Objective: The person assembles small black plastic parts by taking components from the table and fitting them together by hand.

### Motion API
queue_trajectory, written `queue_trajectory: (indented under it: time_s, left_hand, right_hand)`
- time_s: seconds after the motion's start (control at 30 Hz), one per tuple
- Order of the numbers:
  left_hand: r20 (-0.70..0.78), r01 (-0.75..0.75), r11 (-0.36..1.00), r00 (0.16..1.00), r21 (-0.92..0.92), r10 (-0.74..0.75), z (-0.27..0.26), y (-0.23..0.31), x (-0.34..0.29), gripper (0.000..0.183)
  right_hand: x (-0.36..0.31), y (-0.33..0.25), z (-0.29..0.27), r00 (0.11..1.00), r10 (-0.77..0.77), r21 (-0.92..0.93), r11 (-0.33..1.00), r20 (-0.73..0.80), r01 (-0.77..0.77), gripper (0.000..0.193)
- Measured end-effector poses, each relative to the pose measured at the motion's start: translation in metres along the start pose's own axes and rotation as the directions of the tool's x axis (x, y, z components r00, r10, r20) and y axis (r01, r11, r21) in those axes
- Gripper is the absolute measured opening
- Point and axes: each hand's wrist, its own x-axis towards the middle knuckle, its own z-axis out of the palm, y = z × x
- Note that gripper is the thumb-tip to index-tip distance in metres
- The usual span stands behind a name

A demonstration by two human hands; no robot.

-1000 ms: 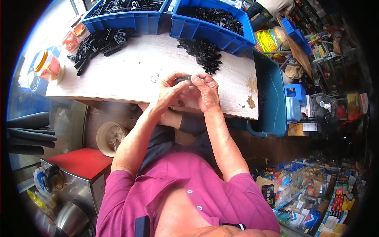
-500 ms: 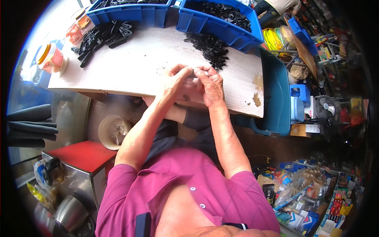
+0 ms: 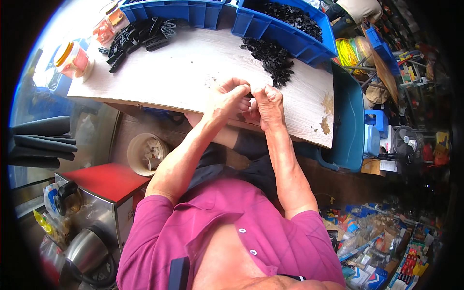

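A small black part (image 3: 251, 93) is pinched between the left hand (image 3: 226, 99) and right hand (image 3: 268, 102), just above the near edge of the wooden table (image 3: 193, 72). Finished clips (image 3: 140, 34) are piled far left – a loose heap (image 3: 270, 55) and full blue bin (image 3: 285, 24) are left, so lots remains.

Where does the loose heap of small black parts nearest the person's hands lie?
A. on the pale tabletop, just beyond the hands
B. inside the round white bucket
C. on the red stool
A: the heap of small black parts lies on the pale tabletop, just beyond the left hand and right hand.
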Motion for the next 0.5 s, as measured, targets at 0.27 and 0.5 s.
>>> queue_trajectory:
  time_s: [0.27,0.5]
  left_hand:
    - [-0.044,-0.124,0.934,0.988,0.334,0.147,0.002,0.004,0.02,0.029]
    - [0.159,-0.232,0.03,0.749,0.972,0.643,-0.017,0.022,0.129,0.026]
  right_hand:
    - [-0.001,-0.005,-0.011,1.0,0.027,0.094,0.995,0.001,-0.027,0.03]
    - [0.001,-0.024,-0.066,0.943,0.136,0.317,0.948,-0.303,-0.034,0.035]
